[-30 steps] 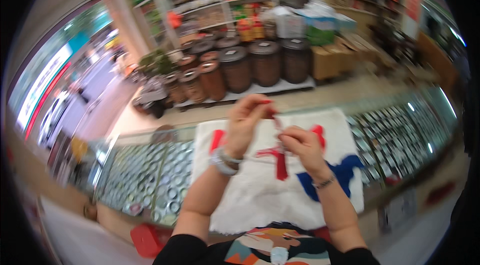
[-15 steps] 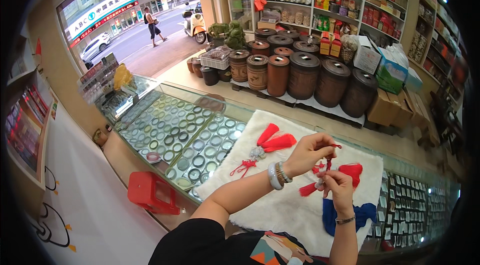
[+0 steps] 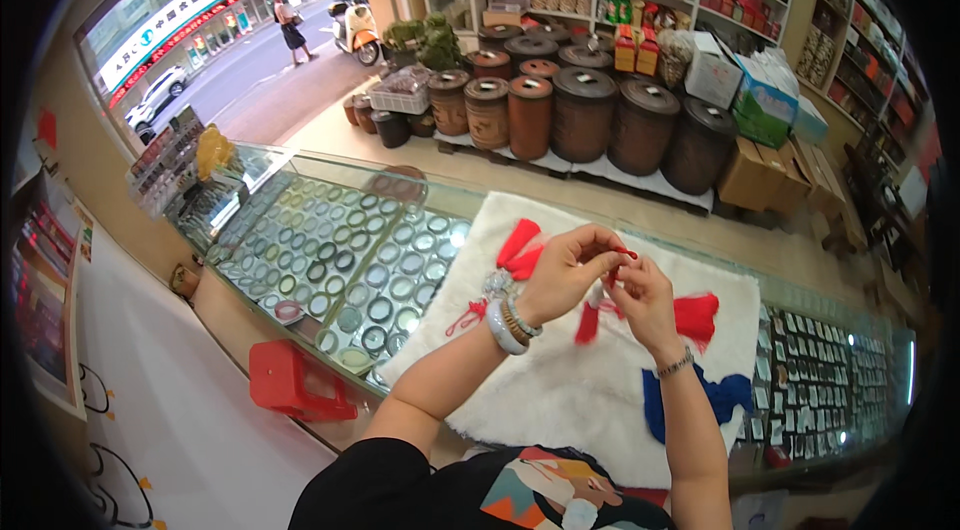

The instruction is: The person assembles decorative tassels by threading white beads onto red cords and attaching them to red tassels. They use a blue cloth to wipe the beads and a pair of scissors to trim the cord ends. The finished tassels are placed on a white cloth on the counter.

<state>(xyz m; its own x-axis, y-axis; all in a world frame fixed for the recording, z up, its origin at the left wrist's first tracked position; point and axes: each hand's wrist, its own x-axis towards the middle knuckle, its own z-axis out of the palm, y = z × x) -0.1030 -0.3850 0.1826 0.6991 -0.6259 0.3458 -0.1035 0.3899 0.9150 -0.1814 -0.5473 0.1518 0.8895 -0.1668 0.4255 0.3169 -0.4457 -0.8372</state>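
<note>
Over a white fluffy cloth (image 3: pixel 560 400) on a glass counter, my left hand (image 3: pixel 570 275) and my right hand (image 3: pixel 645 302) are pinched close together. Between them they grip a braided red cord (image 3: pixel 628 252), its small loop end showing past my left fingertips. Below my fingers hangs a red tassel (image 3: pixel 588 323) with a pale bead partly hidden. Another red tassel (image 3: pixel 696 318) spreads out right of my right hand; its attachment is hidden. Left of my left hand lies a tasselled ornament (image 3: pixel 516 248) with a grey carved piece (image 3: pixel 497 282) and a red knotted cord (image 3: pixel 470 318).
A blue cloth (image 3: pixel 695 400) lies by my right forearm. Under the counter glass are rows of bangles (image 3: pixel 370 280) at left and small carded items (image 3: pixel 820 390) at right. A red stool (image 3: pixel 295 382) stands left. Large brown lidded jars (image 3: pixel 583 115) line the far side.
My hands have come closer together, the right one rising toward the left along the cord. The red tassel has swung to hang upright. The whole view has shifted a little.
</note>
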